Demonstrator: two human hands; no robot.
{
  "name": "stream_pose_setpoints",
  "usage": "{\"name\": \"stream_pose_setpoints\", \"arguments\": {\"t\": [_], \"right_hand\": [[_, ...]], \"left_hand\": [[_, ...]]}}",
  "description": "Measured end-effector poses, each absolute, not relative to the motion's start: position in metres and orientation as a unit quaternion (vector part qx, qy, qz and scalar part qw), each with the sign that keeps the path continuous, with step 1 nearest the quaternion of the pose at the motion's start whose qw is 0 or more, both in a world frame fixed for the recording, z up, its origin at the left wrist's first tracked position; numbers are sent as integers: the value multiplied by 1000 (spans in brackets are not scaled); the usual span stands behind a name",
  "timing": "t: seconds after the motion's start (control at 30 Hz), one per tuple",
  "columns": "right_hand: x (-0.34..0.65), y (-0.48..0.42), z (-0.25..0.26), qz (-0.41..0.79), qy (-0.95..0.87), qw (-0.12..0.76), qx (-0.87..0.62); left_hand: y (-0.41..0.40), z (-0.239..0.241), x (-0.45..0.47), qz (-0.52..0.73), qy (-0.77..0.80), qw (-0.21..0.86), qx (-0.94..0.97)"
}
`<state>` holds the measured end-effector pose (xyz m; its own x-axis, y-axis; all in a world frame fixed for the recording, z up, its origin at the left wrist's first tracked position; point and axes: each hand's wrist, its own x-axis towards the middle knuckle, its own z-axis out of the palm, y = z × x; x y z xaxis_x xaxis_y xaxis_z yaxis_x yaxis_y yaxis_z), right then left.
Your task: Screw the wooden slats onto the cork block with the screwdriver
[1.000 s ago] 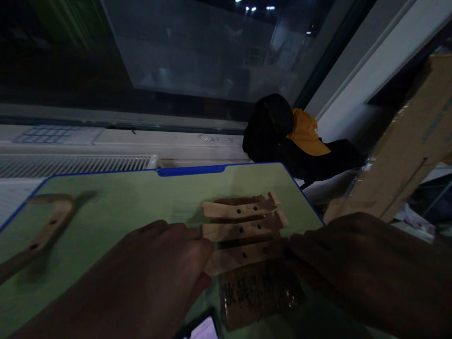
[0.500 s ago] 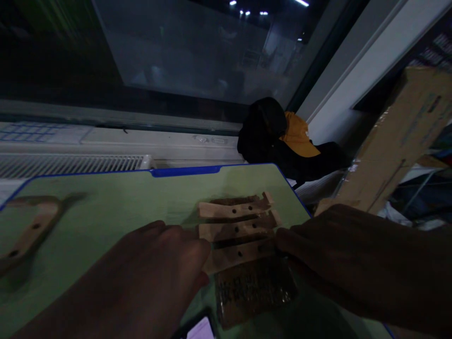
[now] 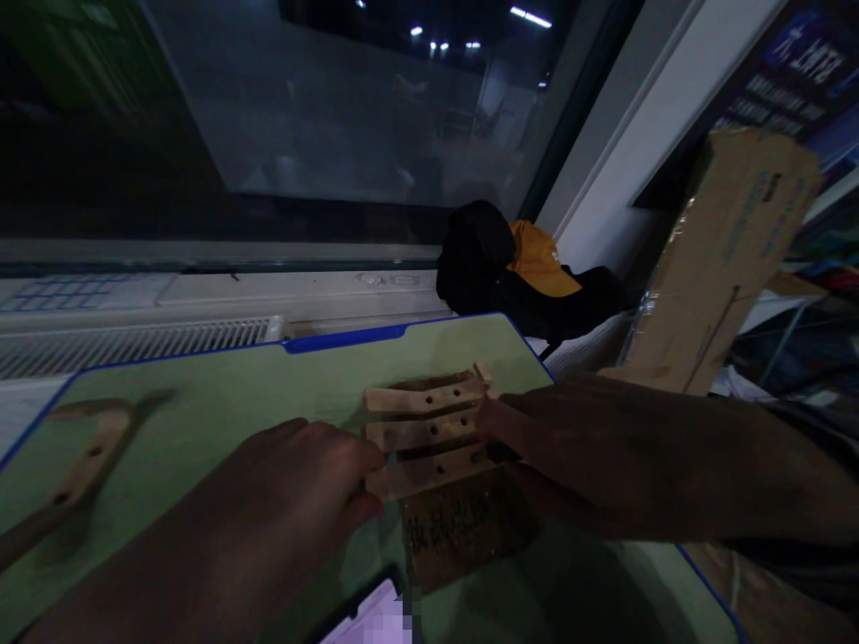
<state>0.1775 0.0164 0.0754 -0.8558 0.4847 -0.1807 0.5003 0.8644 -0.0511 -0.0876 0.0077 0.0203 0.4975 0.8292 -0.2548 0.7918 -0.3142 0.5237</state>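
On the desk (image 3: pixel 245 398), near its far right corner, the middle strip (image 3: pixel 409 436) and far strip (image 3: pixel 395 400) lie beside the near strip (image 3: pixel 409 476), whose left end the left hand (image 3: pixel 282 501) pinches between thumb and fingers. The right hand (image 3: pixel 583 447) reaches in from the desk's right edge with its fingertips at the strips' right ends, though I cannot tell whether it grips any. A brown packet (image 3: pixel 463 537) lies just beside the near strip, and a curved wooden piece (image 3: pixel 97 447) lies by the desk's left edge.
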Motion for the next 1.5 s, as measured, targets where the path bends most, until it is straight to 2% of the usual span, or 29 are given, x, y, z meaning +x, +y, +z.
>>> {"name": "stream_pose_setpoints", "arguments": {"t": [0.2,0.3,0.43,0.6,0.67,0.93,1.23,1.5], "right_hand": [[175,20,88,-91,973,84,196],[173,21,79,-95,965,79,232],[166,14,68,-28,957,37,286],[160,10,62,-3,925,44,378],[159,12,58,9,923,22,385],[165,14,47,-153,940,-95,289],[172,12,67,-151,947,-20,282],[167,8,54,-53,936,-54,345]], "left_hand": [[8,23,-91,-6,489,292,822],[10,21,-91,-12,484,308,819],[11,22,-88,-19,487,318,813],[8,26,-88,-24,492,294,819],[8,27,-88,-21,488,273,829],[10,34,-88,-19,477,223,850],[7,34,-89,-14,481,221,849],[9,32,-87,-6,488,229,842]]}}
